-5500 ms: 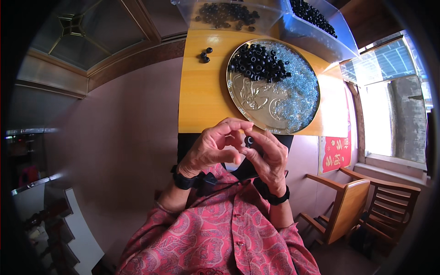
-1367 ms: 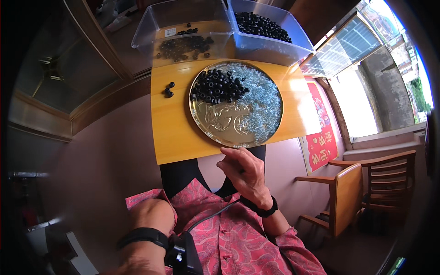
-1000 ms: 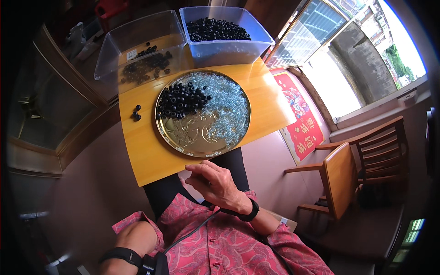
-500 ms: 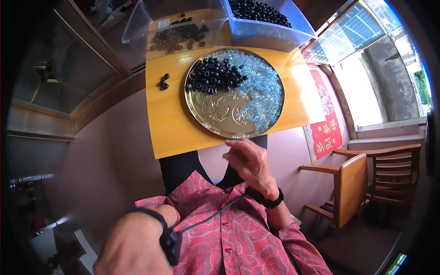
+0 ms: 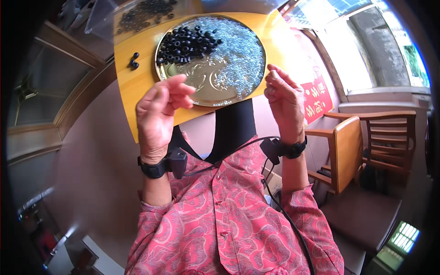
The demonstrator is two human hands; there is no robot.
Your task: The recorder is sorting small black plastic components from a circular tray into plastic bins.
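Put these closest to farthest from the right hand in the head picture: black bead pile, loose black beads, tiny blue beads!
1. Tiny blue beads: tray, right side
2. Black bead pile: tray, upper left
3. Loose black beads: table, left side

Printed in large, pale Chinese characters (image 5: pixel 315 109) on the red poster (image 5: pixel 326 97), at two o'clock, tilted. Marked with tiny lettering (image 5: pixel 221 103), too small to read, along the rim of the gold tray (image 5: pixel 199 97), at its six o'clock.
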